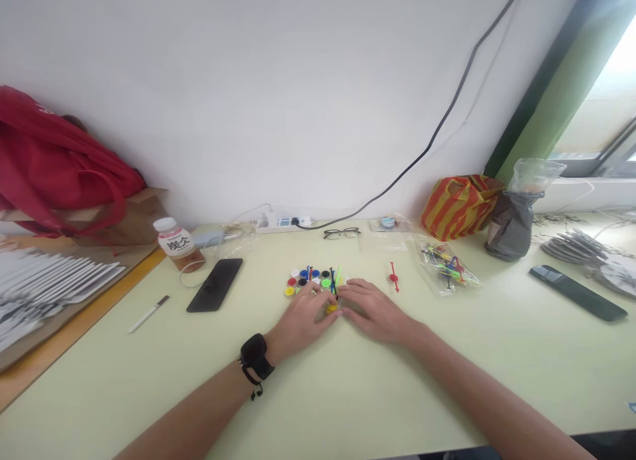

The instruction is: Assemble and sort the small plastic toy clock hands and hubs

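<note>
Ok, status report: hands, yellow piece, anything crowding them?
Left hand and right hand at yellow piece. Grip unclear. Coloured discs close beyond left hand.

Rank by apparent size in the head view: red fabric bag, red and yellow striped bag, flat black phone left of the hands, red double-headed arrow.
1. Red fabric bag, cut off by the frame
2. Striped bag
3. Black phone
4. Red arrow

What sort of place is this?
Probably a workroom, though I can't be certain: small coloured discs lie grouped on a table, with a clear bag of coloured pieces to the right and many flat white pieces at far left.
</note>
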Demonstrator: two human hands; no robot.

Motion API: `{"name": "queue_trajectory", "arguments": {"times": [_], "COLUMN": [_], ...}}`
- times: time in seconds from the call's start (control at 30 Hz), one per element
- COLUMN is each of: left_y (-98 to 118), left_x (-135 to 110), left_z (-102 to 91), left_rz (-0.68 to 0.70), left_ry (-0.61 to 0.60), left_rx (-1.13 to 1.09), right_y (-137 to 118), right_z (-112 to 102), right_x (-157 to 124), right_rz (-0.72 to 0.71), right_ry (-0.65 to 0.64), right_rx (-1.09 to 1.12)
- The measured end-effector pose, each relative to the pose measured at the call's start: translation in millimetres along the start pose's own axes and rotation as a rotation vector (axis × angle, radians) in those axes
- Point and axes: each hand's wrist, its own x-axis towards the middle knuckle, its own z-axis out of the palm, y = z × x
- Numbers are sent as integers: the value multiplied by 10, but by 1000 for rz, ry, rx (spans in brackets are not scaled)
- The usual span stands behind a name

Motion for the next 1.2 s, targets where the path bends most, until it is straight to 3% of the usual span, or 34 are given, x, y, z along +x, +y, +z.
{"name": "queue_trajectory", "arguments": {"times": [0.53,0.97,1.2], "left_y": [-16,22,107], "left_x": [6,0,-29], "left_z": [0,-20,-11], "left_rz": [8,20,120], "left_ry": [-27,-40,-157], "left_rx": [-19,-31,-81], "right_y": [2,156,184], "right_z": [10,39,35], "right_x": [-28,-36,-14], "right_rz": [21,67,104], "right_ry": [-24,68,68], "right_rx": [-5,-69,-65]}}
